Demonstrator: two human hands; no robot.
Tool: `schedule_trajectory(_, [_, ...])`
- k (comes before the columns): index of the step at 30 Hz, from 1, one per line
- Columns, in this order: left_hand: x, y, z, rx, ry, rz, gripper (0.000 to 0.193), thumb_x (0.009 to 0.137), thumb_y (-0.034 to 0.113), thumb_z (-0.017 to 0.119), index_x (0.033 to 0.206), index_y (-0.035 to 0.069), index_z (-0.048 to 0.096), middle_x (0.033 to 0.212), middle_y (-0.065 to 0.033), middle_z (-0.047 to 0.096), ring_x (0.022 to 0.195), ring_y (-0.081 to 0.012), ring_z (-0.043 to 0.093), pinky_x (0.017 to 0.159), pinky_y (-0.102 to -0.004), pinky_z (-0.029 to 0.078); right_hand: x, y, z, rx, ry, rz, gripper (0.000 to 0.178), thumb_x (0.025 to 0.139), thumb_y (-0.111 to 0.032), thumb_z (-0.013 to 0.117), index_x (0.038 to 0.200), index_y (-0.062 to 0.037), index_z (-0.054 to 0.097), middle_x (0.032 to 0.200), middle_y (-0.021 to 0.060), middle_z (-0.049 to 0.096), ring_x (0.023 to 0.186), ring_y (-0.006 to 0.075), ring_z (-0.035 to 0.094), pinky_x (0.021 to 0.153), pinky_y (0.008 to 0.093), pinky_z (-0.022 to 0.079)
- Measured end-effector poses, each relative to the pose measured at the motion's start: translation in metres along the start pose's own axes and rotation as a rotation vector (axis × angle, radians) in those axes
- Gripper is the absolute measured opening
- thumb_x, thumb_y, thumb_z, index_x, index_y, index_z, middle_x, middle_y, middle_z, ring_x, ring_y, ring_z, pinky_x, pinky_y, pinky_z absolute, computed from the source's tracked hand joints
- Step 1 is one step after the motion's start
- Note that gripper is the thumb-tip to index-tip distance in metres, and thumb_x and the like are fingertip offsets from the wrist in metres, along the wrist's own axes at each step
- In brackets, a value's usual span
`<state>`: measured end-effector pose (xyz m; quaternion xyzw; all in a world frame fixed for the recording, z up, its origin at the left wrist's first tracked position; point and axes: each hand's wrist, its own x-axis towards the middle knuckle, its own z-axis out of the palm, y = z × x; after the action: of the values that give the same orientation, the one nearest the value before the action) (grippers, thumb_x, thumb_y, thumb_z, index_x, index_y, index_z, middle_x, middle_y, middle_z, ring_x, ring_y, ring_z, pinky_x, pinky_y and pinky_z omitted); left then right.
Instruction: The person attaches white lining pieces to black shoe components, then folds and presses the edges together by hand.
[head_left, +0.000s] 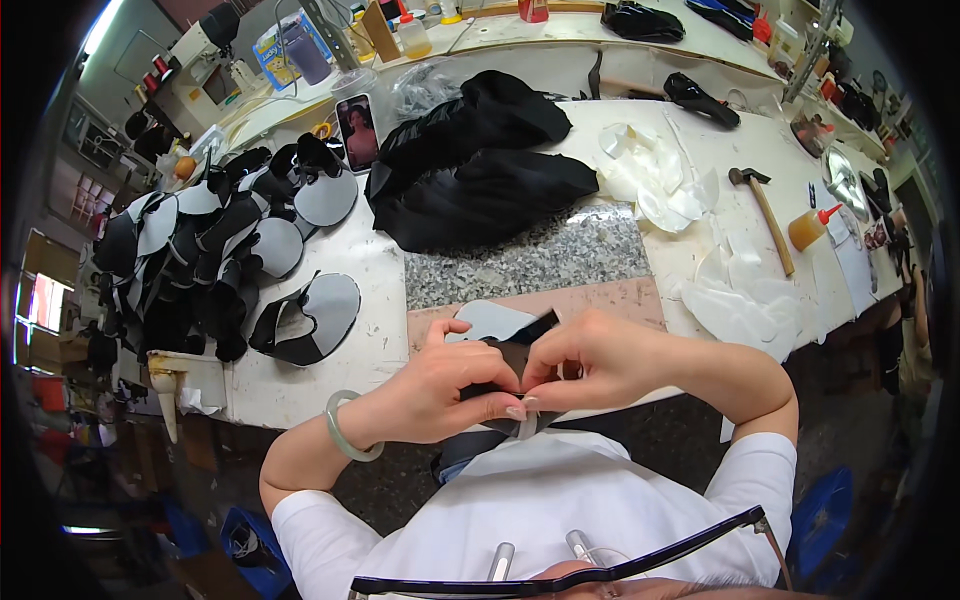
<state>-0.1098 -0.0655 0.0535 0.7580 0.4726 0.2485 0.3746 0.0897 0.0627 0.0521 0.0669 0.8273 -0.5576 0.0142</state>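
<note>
Both hands meet over the near edge of the worktable, pinching a black and grey curved shoe upper piece (492,318). My left hand (435,390), with a pale green bangle on the wrist, closes thumb and fingers on its near edge. Right beside it, my right hand (590,360) pinches the same edge, thumbs nearly touching. The piece's grey rounded part reaches past the fingers over the pinkish board, while much of its black part is hidden. A similar upper piece (335,310) lies alone to the left.
A heap of black and grey pieces (200,240) covers the left side. Black fabric (480,190) lies beyond a granite slab (530,255). A phone (357,132) stands behind. At right are white crumpled sheets (650,180), a hammer (770,220) and a red-tipped bottle (808,229).
</note>
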Motion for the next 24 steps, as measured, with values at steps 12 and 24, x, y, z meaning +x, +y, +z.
schedule_trajectory(12, [-0.021, -0.007, 0.017, 0.077, -0.017, -0.164, 0.011, 0.088, 0.022, 0.062, 0.089, 0.011, 0.065, 0.070, 0.0007, 0.057, 0.068, -0.0144, 0.053, 0.095, -0.0453, 0.024, 0.019, 0.018, -0.002, 0.110, -0.309, 0.281, 0.025, 0.089, -0.023, 0.060, 0.105, -0.0058, 0.069, 0.092, 0.0080, 0.070, 0.081, 0.0169, 0.063, 0.074, 0.0308, 0.049])
schedule_trajectory(24, [-0.025, -0.018, 0.016, -0.263, 0.054, -0.186, 0.011, 0.089, 0.019, 0.060, 0.090, 0.010, 0.065, 0.074, 0.0017, 0.057, 0.075, -0.0132, 0.051, 0.096, -0.0447, 0.024, 0.007, 0.012, 0.013, -0.054, -0.097, 0.022, 0.017, 0.086, -0.015, 0.061, 0.093, -0.0009, 0.067, 0.083, 0.0147, 0.067, 0.075, 0.0293, 0.063, 0.069, 0.0365, 0.049])
